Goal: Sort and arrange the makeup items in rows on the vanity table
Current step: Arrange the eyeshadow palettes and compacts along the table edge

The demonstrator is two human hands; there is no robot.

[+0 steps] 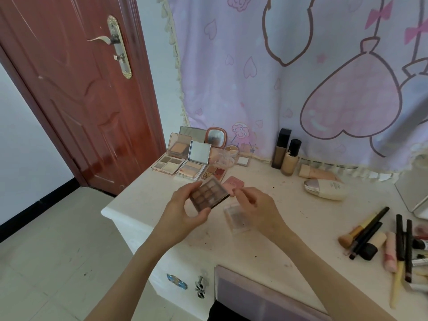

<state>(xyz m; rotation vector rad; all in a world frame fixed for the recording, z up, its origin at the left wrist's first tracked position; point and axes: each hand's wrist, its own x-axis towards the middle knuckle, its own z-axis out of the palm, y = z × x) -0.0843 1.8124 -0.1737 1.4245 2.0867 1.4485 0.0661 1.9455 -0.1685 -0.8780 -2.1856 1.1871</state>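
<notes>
My left hand (pixel 185 214) holds a brown eyeshadow palette (pixel 208 193) tilted above the white vanity table (pixel 289 239). My right hand (pixel 254 205) touches the palette's right edge with its fingertips. Under my right hand lies a clear small compact (pixel 238 218). A pink compact (pixel 234 183) lies just behind the palette. Several open palettes (pixel 172 163) and a small mirror compact (pixel 215 136) stand in rows at the back left. Two foundation bottles (pixel 286 154) stand at the back, with a cream tube (pixel 315 173) and a white bottle (pixel 326 189) lying beside them.
Brushes, pencils and tubes (pixel 389 242) lie heaped at the right edge. A standing mirror (pixel 414 193) sits at the far right. A pink box lid (pixel 254 295) overlaps the table's front. A red door (pixel 76 89) is left; a curtain (pixel 301 77) hangs behind.
</notes>
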